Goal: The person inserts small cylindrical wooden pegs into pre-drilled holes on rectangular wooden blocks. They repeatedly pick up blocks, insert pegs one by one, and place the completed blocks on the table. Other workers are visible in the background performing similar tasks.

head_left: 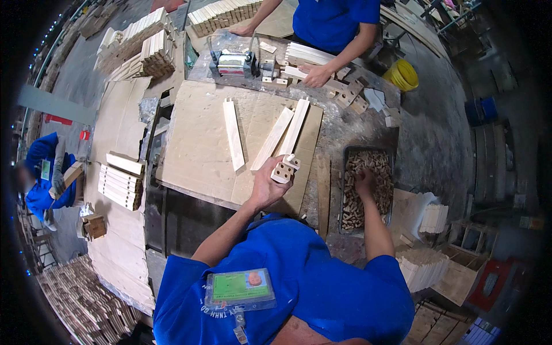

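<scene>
Seemingly for access, the left hand [267, 188] grips drilled wood [283, 171] holes-up, left of the dowel tray [368, 147]; right hand [365, 184] inside, grip hidden.

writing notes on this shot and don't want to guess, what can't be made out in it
All in the head view:
Right hand: fingertips hidden among the wooden dowels, so whether they grip one cannot be told.
Black tray: its floor is hidden under the dowels.
Drilled wood pieces: partly covered by the left hand.
Co-worker at the top: head cut off by the picture's edge.
</scene>
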{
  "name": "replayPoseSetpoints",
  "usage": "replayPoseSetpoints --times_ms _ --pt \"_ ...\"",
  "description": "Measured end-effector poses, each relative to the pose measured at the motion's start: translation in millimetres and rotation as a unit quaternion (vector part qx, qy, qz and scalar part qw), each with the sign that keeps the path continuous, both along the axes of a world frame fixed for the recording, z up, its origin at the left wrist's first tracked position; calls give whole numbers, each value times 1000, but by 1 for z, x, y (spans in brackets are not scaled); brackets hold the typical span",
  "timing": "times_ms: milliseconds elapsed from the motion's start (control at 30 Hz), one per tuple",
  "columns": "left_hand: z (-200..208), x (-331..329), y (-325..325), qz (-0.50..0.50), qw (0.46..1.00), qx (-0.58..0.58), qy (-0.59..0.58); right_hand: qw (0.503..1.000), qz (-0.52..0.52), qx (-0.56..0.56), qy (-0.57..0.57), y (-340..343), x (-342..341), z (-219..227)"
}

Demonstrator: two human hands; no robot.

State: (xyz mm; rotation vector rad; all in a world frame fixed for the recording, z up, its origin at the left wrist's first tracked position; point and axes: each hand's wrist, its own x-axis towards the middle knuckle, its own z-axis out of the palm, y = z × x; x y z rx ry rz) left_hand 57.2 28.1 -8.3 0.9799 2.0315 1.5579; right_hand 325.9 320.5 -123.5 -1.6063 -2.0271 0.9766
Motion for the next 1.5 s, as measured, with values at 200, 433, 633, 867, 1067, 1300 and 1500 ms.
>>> replayPoseSetpoints --times_ms 200,433,633,867,1067,1300,1500 --pt "-8 1 -2 0 1000 -23 0 938 316 17 139 -64 -90 118" --pt "-7 4 1 -7 1000 1 -1 886 439 77 130 -108 -150 197" --pt "-4 5 -2 -17 1000 10 8 840 522 124 88 -108 -158 207" --pt "-9 7 -1 -17 999 6 29 812 560 168 4 -108 -162 213" --pt "-5 4 0 -26 999 11 21 827 543 145 -11 -113 -163 206" --pt "-25 4 -2 32 998 46 -41 956 275 81 55 -118 -110 127" --pt "-7 -11 2 53 998 26 -28 935 171 -73 -301 -186 -8 23"
